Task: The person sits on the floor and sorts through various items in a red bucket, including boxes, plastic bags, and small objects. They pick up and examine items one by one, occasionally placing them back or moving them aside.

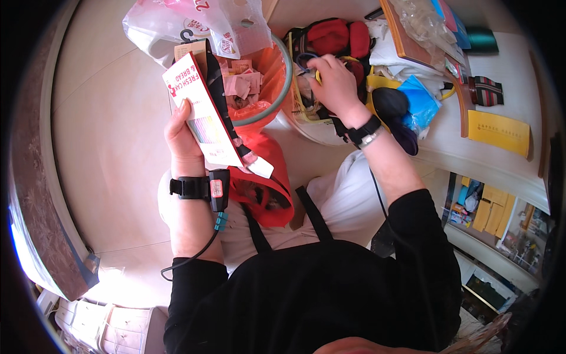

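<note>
My left hand [183, 132] grips a white paper packet [210, 128] with red edges and printed lettering. Behind the packet in the same hand are a patterned black-and-pink fabric item [219, 95] and a card with a small black hook [188, 36]. My right hand [334, 84] reaches over a yellow basket [298, 104] of mixed items, its fingers curled by a blue loop [303, 59] and something yellow; whether it grips either is unclear. A red-and-black bag [329, 35] lies just beyond. Between my legs stands an open red bag [269, 177] with dark contents.
A bin [286, 84] with an orange liner holds paper scraps. A printed plastic bag [199, 22] hangs at its far side. At the right are a blue packet [418, 104], a wooden board [398, 35], a yellow envelope [497, 132] and a shelf edge [486, 166].
</note>
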`<action>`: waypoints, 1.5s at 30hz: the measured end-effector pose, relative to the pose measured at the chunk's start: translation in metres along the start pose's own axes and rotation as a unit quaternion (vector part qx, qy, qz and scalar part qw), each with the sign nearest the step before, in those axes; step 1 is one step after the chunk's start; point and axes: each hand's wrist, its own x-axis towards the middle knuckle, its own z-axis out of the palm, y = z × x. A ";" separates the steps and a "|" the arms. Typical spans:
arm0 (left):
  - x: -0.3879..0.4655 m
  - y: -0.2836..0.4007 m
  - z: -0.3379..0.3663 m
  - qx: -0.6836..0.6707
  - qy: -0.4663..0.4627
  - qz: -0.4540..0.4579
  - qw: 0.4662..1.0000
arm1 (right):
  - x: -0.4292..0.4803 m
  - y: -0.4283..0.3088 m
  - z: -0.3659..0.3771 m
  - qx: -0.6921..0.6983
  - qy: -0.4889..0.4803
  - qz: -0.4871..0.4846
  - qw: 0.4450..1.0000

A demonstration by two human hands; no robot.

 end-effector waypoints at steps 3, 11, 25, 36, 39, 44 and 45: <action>-0.001 0.000 0.001 0.024 -0.034 -0.009 0.999 | 0.018 -0.007 0.015 -0.056 0.074 -0.038 0.995; -0.003 0.006 -0.002 -0.013 -0.111 -0.022 0.994 | -0.002 0.037 0.002 0.396 -0.015 0.329 0.857; 0.000 0.005 0.004 0.014 -0.005 0.011 1.000 | -0.033 0.038 -0.041 0.374 0.135 0.232 0.888; 0.001 0.007 0.012 -0.002 0.019 0.023 1.000 | -0.030 -0.019 -0.083 0.643 0.198 0.255 0.695; -0.002 0.010 0.013 -0.002 0.016 0.037 0.999 | -0.019 -0.051 -0.063 0.713 0.118 0.246 0.646; -0.006 0.012 0.010 -0.007 0.014 0.024 1.000 | 0.007 -0.090 -0.015 0.701 -0.009 0.233 0.674; -0.006 0.013 0.010 -0.008 0.017 0.024 1.000 | 0.007 -0.088 -0.011 0.616 0.003 0.240 0.750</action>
